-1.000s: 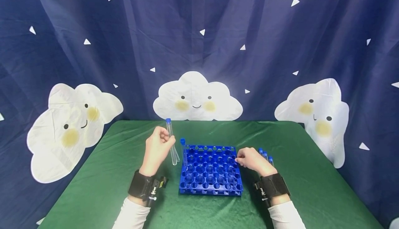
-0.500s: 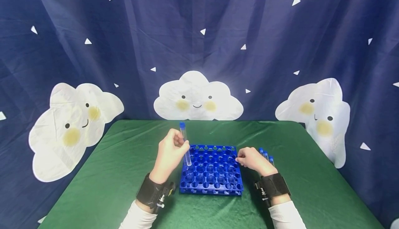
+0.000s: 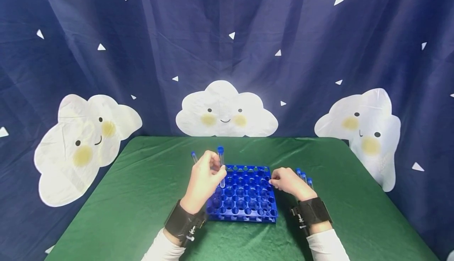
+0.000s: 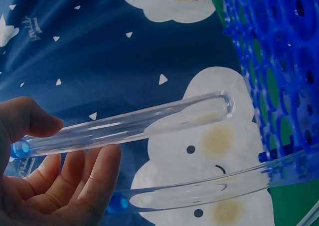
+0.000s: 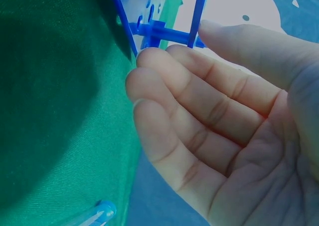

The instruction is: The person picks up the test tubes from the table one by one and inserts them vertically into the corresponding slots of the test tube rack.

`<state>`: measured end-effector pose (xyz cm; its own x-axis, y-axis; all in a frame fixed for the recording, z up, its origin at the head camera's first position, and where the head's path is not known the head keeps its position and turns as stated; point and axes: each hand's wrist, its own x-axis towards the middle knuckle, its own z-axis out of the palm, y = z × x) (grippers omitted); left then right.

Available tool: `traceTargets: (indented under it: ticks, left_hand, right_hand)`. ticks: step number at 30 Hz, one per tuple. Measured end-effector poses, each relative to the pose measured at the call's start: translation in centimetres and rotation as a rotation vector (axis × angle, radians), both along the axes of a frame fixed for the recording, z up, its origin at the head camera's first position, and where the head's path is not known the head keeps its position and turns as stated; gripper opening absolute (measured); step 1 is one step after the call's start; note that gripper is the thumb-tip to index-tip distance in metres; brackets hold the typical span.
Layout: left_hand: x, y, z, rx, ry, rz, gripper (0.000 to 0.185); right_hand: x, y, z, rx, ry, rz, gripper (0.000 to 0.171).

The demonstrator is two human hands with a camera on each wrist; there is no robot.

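My left hand (image 3: 204, 178) pinches a clear test tube (image 4: 134, 123) near its blue cap, between thumb and fingers. The tube stands almost upright over the left part of the blue test tube rack (image 3: 252, 215). In the left wrist view, its rounded lower end is apart from the rack's holes. A second capped tube (image 4: 194, 190) stands in the rack below the held one; my left hand hides it in the head view. At the rack's right side, my right hand (image 3: 289, 182) pinches the edge of the upper plate (image 5: 198, 11), thumb on top and fingertips beneath.
Another capped tube (image 3: 194, 157) lies left of the rack, partly behind my left hand. Several blue-capped tubes (image 3: 304, 177) lie right of the rack, partly behind my right hand. A green cloth (image 3: 149, 198) covers the table, with a cloud-patterned curtain (image 3: 227, 56) behind.
My left hand has carried its tube rightward from beside the rack to over its left part, uncovering the cap of the tube lying at the left. My right hand stays at the rack.
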<state>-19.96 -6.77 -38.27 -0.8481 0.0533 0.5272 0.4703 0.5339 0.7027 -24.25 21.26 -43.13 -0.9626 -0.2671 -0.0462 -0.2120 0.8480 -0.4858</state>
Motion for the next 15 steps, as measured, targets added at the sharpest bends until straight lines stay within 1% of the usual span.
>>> traceTargets:
  ticks: [3,5,11,15]
  left_hand:
    - [-0.05,0.31,-0.34,-0.045,0.011,0.018,0.024]
    - [0.05,0.49,-0.44,-0.063,0.005,0.026,0.024]
    - [0.37,0.84,-0.51,-0.094,-0.06,0.04,0.023]
    - [0.5,0.93,-0.62,-0.124,-0.066,0.06,0.021]
  right_hand:
    - [0.03,-0.01,-0.01,-0.002,0.001,0.003,0.014]
    - [0.05,-0.04,-0.02,-0.007,-0.001,0.002,0.014]
    - [0.03,0.03,0.06,-0.004,0.007,0.006,0.015]
    - [0.06,0.04,0.06,-0.005,0.01,0.002,0.016]
